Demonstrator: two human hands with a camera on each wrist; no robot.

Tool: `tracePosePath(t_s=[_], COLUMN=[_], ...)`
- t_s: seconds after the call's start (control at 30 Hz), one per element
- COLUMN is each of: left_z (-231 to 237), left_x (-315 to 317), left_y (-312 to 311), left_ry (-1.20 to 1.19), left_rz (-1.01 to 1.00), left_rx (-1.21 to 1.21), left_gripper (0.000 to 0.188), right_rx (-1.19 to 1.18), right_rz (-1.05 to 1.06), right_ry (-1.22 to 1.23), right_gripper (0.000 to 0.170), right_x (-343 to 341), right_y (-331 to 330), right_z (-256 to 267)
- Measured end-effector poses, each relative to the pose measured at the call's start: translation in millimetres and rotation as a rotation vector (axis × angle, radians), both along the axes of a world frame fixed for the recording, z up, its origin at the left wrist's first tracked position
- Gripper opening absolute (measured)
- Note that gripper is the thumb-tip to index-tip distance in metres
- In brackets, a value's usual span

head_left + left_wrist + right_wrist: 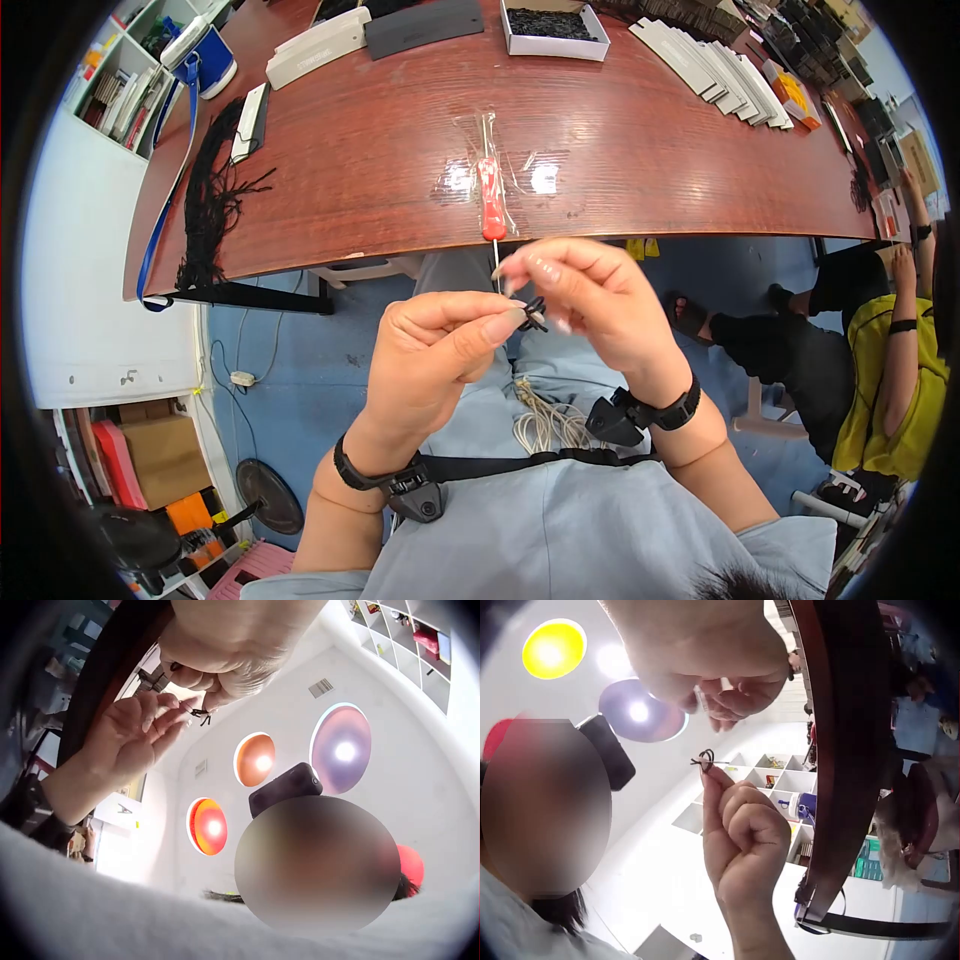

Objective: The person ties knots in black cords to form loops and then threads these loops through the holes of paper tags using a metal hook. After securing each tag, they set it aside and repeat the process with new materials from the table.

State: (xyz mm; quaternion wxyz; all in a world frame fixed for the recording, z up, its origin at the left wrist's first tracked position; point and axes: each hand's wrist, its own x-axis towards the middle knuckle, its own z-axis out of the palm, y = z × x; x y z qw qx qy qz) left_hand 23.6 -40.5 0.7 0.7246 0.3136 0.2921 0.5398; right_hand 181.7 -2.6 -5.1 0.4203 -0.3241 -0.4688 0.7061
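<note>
A small looped black cord is pinched between the thumb and index finger of my left hand; the right wrist view shows the cord above the left fingertips. My right hand hovers beside it with fingers loosely bent, and in the right wrist view this hand stands apart from the cord. A red-handled tool lies on the table under clear plastic. Its thin metal shaft extends past the table edge down to the left fingertips; whether it passes through the cord cannot be told.
On the brown table are black cords at left, a white box of black pieces at the back and fanned pale cards at right. Pale cords lie on the lap. Another person sits at right.
</note>
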Motion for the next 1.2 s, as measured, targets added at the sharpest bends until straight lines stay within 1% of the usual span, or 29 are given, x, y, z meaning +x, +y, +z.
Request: tracePosePath(t_s=[0.07, 0.1, 0.13, 0.17, 0.2, 0.23, 0.3, 0.37, 0.43, 0.47, 0.53, 0.57, 0.6, 0.63, 0.67, 0.7, 0.77, 0.8, 0.87, 0.9, 0.97, 1.03, 1.2], left_z=[-0.3, -0.6, -0.7, -0.5, 0.2, 0.8, 1.6, 1.2, -0.7, 0.5, 5.1, 6.7, 8.2, 8.8, 7.8, 5.9, 5.2, 5.6, 5.9, 6.0, 5.8, 5.2, 5.9], left_x=[0.2, -1.1, -1.8, -1.3, -0.4, 0.1, 0.3, -0.6, -3.4, -3.1, -1.9, -1.0, 0.1, 0.9, 1.6, 2.2, 2.1, 1.8, 1.4, 1.1, 0.9, 0.9, 0.1], left_y=[-0.6, -1.1, -1.6, -2.2, -2.9, -3.5, -4.6, -4.5, -3.9, -3.9, -4.4, -4.8, -5.6, -6.3, -6.7, -7.2, -7.7, -7.8, -7.8, -7.6, -7.5, -7.6, -7.8], left_ry=[0.016, 0.072, 0.128, 0.129, 0.275, 0.421, 0.458, 0.495, 0.76, 0.76, 0.991, 0.991, 1.05, 1.109, 1.111, 1.13, 1.149, 1.133, 1.116, 1.092, 1.068, 1.027, 1.035], left_rz=[-0.006, 0.023, 0.052, 0.052, 0.133, 0.215, 0.249, 0.281, 0.349, 0.348, 0.428, 0.428, 0.461, 0.496, 0.497, 0.53, 0.563, 0.558, 0.55, 0.547, 0.544, 0.521, 0.515], left_rx=[0.007, 0.025, 0.044, 0.044, 0.101, 0.158, 0.183, 0.209, 0.421, 0.422, 0.621, 0.621, 0.67, 0.718, 0.717, 0.746, 0.776, 0.763, 0.75, 0.751, 0.752, 0.735, 0.736], left_gripper=[0.014, 0.013, 0.013, 0.013, 0.013, 0.013, 0.013, 0.013, 0.014, 0.014, 0.016, 0.016, 0.017, 0.018, 0.018, 0.019, 0.02, 0.02, 0.02, 0.019, 0.019, 0.018, 0.018], right_rx=[-0.145, -0.147, -0.169, -0.189, -0.19, -0.156, -0.121, -0.07, -0.079, -0.089, -0.056, -0.024, -0.024, 0.045, 0.114, 0.114, 0.281, 0.281, 0.15, 0.15, -0.014, -0.017, 0.023], right_rz=[0.164, 0.162, 0.159, 0.156, 0.156, 0.171, 0.183, 0.132, 0.131, 0.132, 0.113, 0.095, 0.096, 0.059, 0.022, 0.024, -0.014, -0.015, 0.021, 0.02, 0.057, 0.049, 0.013], right_ry=[0.1, 0.101, 0.169, 0.236, 0.237, 0.233, 0.23, 0.174, 0.189, 0.204, 0.202, 0.199, 0.2, 0.176, 0.151, 0.151, 0.06, 0.06, 0.103, 0.102, 0.099, 0.08, 0.022], right_gripper=[0.019, 0.019, 0.019, 0.019, 0.019, 0.017, 0.016, 0.013, 0.013, 0.012, 0.012, 0.012, 0.012, 0.011, 0.011, 0.011, 0.01, 0.01, 0.01, 0.01, 0.013, 0.014, 0.017], right_x=[1.9, 2.2, 2.1, 2.1, 3.3, 5.6, 6.7, 5.7, 8.2, 9.0, 8.3, 7.5, 6.0, 4.1, 2.6, 1.8, 0.8, 0.2, -0.7, -0.9, -1.4, -1.9, -1.6], right_y=[-1.5, -2.1, -2.5, -2.6, -2.5, -2.5, -3.9, -7.7, -7.2, -7.1, -8.6, -9.4, -10.6, -12.0, -13.2, -14.4, -16.2, -16.7, -17.9, -18.2, -18.5, -18.0, -17.5], right_z=[0.1, 0.2, 0.3, 0.3, 0.0, -0.2, 0.5, 3.6, 4.5, 4.9, 7.0, 7.6, 7.5, 7.3, 7.1, 6.9, 6.8, 7.2, 8.7, 9.3, 9.9, 7.9, 11.7])
